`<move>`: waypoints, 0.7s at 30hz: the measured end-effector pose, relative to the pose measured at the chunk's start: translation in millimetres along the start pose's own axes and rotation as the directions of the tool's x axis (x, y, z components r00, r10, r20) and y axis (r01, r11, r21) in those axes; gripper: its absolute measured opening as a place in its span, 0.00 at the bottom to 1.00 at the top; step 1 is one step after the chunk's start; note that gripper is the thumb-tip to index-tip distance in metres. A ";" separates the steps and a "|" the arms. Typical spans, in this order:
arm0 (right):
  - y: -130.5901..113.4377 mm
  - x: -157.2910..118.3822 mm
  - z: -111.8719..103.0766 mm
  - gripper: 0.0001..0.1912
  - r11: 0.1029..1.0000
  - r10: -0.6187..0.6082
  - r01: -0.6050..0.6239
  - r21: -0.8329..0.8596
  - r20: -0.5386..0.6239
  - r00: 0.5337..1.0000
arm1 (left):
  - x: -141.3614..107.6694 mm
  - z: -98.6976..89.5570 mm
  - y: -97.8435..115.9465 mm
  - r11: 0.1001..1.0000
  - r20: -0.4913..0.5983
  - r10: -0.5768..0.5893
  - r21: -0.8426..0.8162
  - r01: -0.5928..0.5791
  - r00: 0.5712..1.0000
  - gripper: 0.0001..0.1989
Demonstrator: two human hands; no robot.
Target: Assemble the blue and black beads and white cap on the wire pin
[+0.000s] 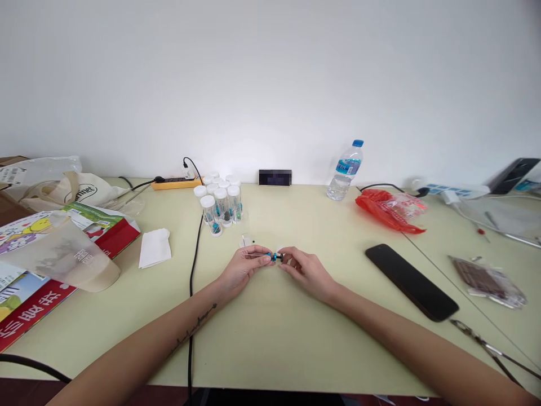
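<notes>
Over the middle of the table, my left hand (pixel 247 266) is closed, pinching a small blue-and-black part (pixel 274 257) between thumb and forefinger. A thin, pale, needle-like line runs back from it across the left fingers. My right hand (pixel 307 272) closes its fingertips on the black end of the same part. What kind of part it is, I cannot make out. Just beyond the left fingers lies a small white cap (pixel 245 241), with a tiny black bit (pixel 253 242) beside it. Several clear tubes with white caps (pixel 211 217) stand behind, with blue and dark pieces inside.
A black cable (pixel 195 265) crosses the table left of my hands. Farther left are a folded tissue (pixel 155 248), a plastic cup (pixel 91 262) and boxes. On the right lie a black phone (pixel 411 281), a red bag (pixel 382 208) and a brown packet (pixel 486 279). A water bottle (pixel 346 171) stands behind.
</notes>
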State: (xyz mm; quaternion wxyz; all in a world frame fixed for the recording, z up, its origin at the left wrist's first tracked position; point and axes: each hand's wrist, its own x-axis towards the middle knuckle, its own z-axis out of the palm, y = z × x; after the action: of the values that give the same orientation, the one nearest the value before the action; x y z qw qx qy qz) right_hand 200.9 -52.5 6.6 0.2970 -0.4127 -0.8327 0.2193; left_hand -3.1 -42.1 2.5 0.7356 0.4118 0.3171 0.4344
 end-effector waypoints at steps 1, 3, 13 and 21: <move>0.0 0.1 0.3 0.13 1.000 -0.005 0.005 -0.013 -0.002 1.000 | -0.2 0.1 0.9 1.000 0.008 -0.005 0.004 0.005 1.000 0.14; -0.1 0.3 0.2 0.11 0.999 -0.011 0.011 -0.035 0.001 1.000 | -0.7 0.2 2.6 1.000 0.030 -0.018 0.022 0.017 0.999 0.14; 1.1 -1.1 -1.1 0.16 0.999 0.036 -0.036 0.004 -0.031 0.999 | 1.1 -2.6 2.1 1.000 0.083 -0.020 0.002 0.019 0.996 0.11; 0.9 -1.7 -2.7 0.17 0.999 -0.010 0.013 0.048 -0.056 0.998 | 4.4 -7.4 -1.5 1.000 0.101 -0.008 -0.013 0.009 0.995 0.10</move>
State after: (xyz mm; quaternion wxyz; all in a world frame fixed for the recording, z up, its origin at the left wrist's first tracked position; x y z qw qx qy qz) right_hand 204.0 -53.0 7.4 0.3313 -0.4065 -0.8209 0.2262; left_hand -6.8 -36.0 -2.7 0.7554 0.4267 0.2786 0.4120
